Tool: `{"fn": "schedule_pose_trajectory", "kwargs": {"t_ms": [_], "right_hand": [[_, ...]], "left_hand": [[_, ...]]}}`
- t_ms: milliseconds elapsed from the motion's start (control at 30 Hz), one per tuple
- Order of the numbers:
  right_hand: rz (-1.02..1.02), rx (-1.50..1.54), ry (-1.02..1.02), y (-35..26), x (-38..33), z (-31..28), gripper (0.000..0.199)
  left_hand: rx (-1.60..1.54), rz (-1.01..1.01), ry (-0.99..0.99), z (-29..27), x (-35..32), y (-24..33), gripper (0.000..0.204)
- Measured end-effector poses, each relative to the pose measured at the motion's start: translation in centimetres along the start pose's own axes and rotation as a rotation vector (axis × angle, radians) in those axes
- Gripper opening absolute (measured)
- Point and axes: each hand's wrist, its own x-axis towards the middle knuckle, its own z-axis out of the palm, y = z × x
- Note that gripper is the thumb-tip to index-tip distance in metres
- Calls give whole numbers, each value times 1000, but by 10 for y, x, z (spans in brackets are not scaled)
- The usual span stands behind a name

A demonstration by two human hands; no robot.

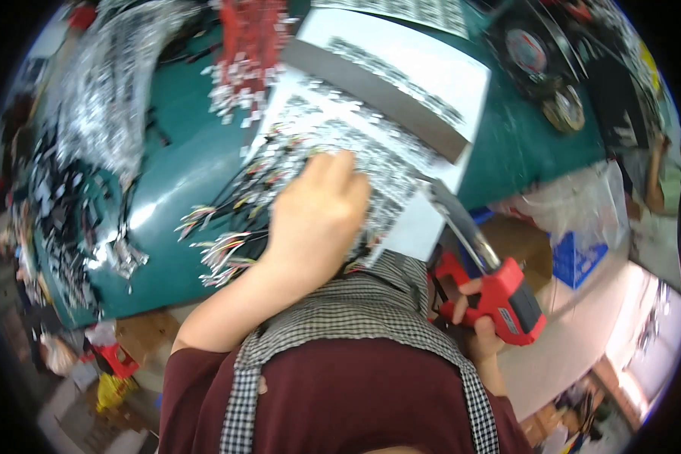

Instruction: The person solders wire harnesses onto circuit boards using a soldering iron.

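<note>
My left hand (321, 204) is curled, its fingers bent down over the printed sheet (424, 234); whatever they grip is hidden beneath them. Thin black cables (250, 181) with bare red, yellow and white wire ends spread from under this hand to the left. At the right, beyond the table's front edge, my right hand (480, 321) is wrapped round the handle of a red and black pistol-grip tool (511, 299). Its metal barrel points up and left, with the dark tip over the sheet's right side. A dark grey bar (374, 98) lies across the sheet behind my left hand.
Red cables with white connectors (250, 57) lie at the back. Clear plastic wrapping (102, 87) and black cables (60, 204) cover the left of the green table (174, 204). A black fan-like device (526, 53) and a tape roll (564, 106) stand back right; a blue crate (579, 261) sits below.
</note>
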Motion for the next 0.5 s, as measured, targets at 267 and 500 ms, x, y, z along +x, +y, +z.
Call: {"fn": "schedule_pose_trajectory", "kwargs": {"t_ms": [267, 500], "right_hand": [[-237, -229, 272, 23, -17, -8, 64], [-266, -268, 155, 18, -14, -2, 62]], "left_hand": [[-30, 119, 261, -4, -27, -11, 22], [353, -598, 436, -83, -107, -177, 13]]}}
